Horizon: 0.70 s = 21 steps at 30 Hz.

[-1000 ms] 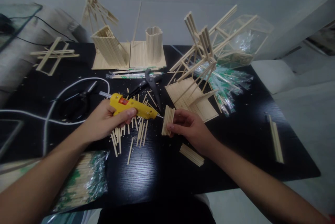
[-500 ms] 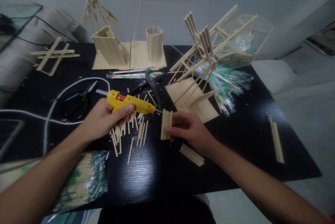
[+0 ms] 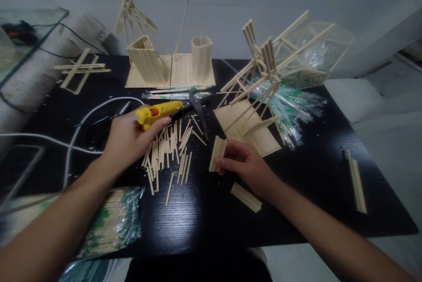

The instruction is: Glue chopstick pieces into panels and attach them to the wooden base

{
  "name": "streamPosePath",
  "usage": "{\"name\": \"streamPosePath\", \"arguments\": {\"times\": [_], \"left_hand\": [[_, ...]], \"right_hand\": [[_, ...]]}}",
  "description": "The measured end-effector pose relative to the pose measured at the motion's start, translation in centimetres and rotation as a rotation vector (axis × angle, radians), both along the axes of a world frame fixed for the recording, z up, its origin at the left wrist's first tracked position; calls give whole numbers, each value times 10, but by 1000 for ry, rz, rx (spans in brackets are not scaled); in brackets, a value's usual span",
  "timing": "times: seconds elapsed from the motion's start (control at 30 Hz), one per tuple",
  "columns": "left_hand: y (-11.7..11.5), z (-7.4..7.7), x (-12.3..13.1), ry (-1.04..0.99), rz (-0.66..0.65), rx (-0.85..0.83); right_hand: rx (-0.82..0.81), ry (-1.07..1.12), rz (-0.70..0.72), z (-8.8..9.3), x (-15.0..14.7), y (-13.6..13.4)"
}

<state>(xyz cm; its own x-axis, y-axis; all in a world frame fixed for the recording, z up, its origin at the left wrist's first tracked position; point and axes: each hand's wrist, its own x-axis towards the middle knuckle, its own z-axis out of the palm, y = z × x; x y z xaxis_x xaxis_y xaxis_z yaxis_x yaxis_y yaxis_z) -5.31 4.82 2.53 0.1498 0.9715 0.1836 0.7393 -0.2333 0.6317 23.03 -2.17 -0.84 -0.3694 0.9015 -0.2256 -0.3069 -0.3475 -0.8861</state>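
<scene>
left hand (image 3: 127,139) gripping glue gun (image 3: 158,111) (yellow), right hand (image 3: 245,165) holding stick panel (image 3: 217,154)

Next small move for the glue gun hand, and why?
Probably bring the nozzle of the glue gun over to the edge of the panel. The left hand holds it pointed away, toward the scissors, while the right hand grips the panel apart from it, loose sticks between.

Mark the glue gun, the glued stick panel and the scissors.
glue gun (image 3: 161,110): head view, middle of the yellow barrel.
stick panel (image 3: 216,154): head view, its flat face.
scissors (image 3: 199,113): head view, the dark blade.
</scene>
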Motion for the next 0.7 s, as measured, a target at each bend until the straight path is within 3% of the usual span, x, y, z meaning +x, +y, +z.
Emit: {"name": "streamPosePath", "arguments": {"times": [0.1,0.27,0.57,0.7], "left_hand": [[4,-6,-6,271,-136,81],[4,-13,-5,475,-214,-56],[5,-10,-4,383,-217,-126],[5,0,-2,349,-251,-146]], "right_hand": [[14,-24,-22,-2,1,1],[14,-59,-44,-1,1,2],[-3,-95,-51,0,2,3],[6,-96,-58,-1,3,3]]}}
